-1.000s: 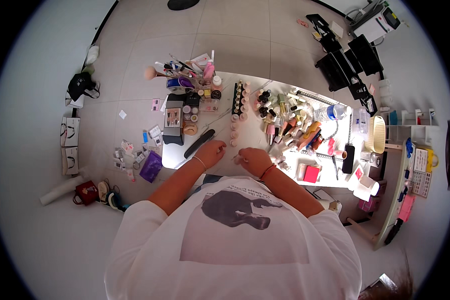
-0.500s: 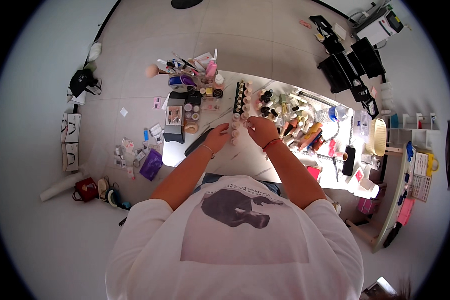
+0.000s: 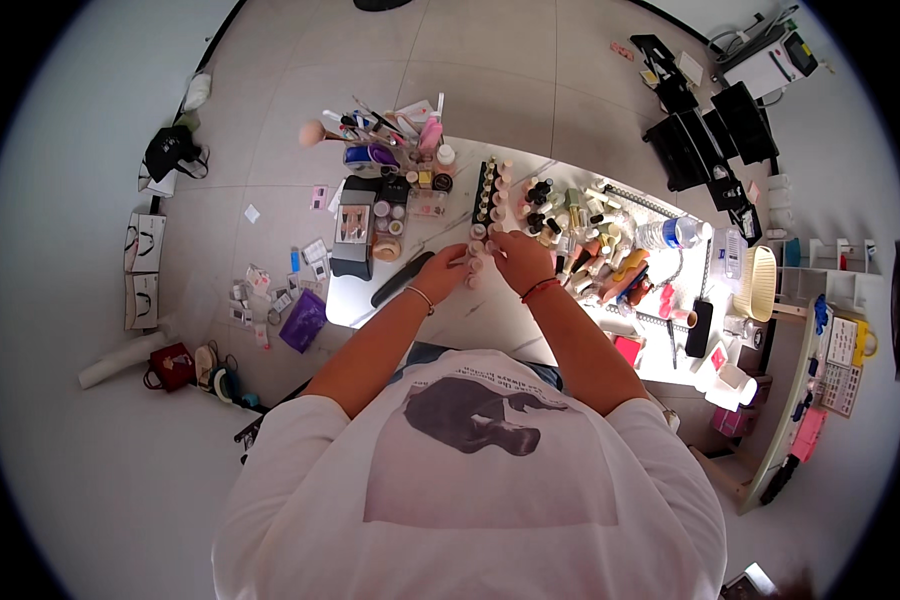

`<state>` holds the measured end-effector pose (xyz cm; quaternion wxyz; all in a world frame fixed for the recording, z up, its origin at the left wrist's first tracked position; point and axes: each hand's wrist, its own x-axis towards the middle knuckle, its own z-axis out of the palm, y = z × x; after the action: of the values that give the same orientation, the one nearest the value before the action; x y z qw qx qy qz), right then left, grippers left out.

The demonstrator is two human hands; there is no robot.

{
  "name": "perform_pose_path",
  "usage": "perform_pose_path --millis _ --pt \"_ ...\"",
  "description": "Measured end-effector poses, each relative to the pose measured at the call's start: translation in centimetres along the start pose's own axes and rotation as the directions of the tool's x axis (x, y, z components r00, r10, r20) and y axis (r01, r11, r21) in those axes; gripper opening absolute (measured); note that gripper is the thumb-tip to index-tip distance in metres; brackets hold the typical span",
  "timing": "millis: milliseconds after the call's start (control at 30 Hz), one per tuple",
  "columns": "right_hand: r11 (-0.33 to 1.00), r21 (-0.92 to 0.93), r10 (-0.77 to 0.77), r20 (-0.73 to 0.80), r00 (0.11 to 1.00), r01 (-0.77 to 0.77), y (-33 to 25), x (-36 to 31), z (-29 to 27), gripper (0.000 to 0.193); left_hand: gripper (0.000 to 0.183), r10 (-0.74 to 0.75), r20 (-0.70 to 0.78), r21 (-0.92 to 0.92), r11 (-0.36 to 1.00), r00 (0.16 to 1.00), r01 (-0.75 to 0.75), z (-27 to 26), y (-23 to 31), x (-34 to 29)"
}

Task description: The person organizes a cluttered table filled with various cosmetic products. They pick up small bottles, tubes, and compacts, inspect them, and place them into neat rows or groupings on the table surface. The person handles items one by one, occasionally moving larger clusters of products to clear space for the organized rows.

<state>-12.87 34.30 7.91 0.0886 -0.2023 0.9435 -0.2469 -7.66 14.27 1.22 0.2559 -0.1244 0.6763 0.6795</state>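
Observation:
Small pale pink bottles [image 3: 473,280], which look like nail polish, stand in a short column at the middle of the white marbled table [image 3: 445,320]. My left hand [image 3: 438,277] reaches in from the left, its curled fingertips against a bottle in that column. From the right, my right hand [image 3: 523,262] pinches a similar bottle [image 3: 494,248] between thumb and fingers. Beyond my hands, more pale bottles [image 3: 503,182] form a line beside a black rack [image 3: 481,207] of gold-topped bottles. The fingers partly hide what they touch.
Many assorted bottles [image 3: 572,212] and a water bottle [image 3: 667,234] crowd the table's right. A black case [image 3: 352,262], jars [image 3: 388,246], a dark elongated object [image 3: 400,281] and a brush holder [image 3: 395,150] stand left. A purple bag [image 3: 303,322] lies on the floor.
My left hand has moved slightly right and up, so its fingertips now meet the bottle column. My right hand stays close to its bottle. The whole view has shifted slightly.

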Motion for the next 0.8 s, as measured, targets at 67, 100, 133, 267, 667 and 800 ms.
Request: perform_pose_path --millis 67,100,133,267,667,800 --pt "1.0 0.008 -0.011 -0.004 1.0 0.011 0.1 0.0 0.0 0.018 0.055 0.004 0.004 -0.007 1.0 1.0 -0.004 0.1 0.1 0.0" --pt "1.0 0.012 -0.015 -0.007 1.0 0.015 0.2 0.0 0.1 0.018 0.055 0.002 0.007 -0.018 1.0 1.0 -0.002 0.1 0.3 -0.1" --pt "1.0 0.01 -0.015 -0.015 1.0 0.015 0.3 0.0 0.2 0.018 0.054 0.0 0.01 -0.03 1.0 1.0 0.0 0.2 0.5 -0.2" --pt "1.0 0.008 -0.015 -0.038 0.999 0.016 0.5 0.0 0.6 0.019 0.054 -0.006 0.003 -0.032 0.999 1.0 0.006 0.4 1.2 -0.5" --pt "0.999 0.036 0.007 -0.052 0.999 -0.005 0.6 -0.4 0.5 0.026 0.055 -0.002 0.023 -0.001 1.0 1.0 0.002 0.2 1.3 -0.4" --pt "0.993 0.122 0.023 -0.115 0.993 -0.009 0.7 -1.6 -1.5 0.033 0.058 -0.014 -0.033 0.038 0.999 0.999 0.015 -0.3 0.5 -0.6"
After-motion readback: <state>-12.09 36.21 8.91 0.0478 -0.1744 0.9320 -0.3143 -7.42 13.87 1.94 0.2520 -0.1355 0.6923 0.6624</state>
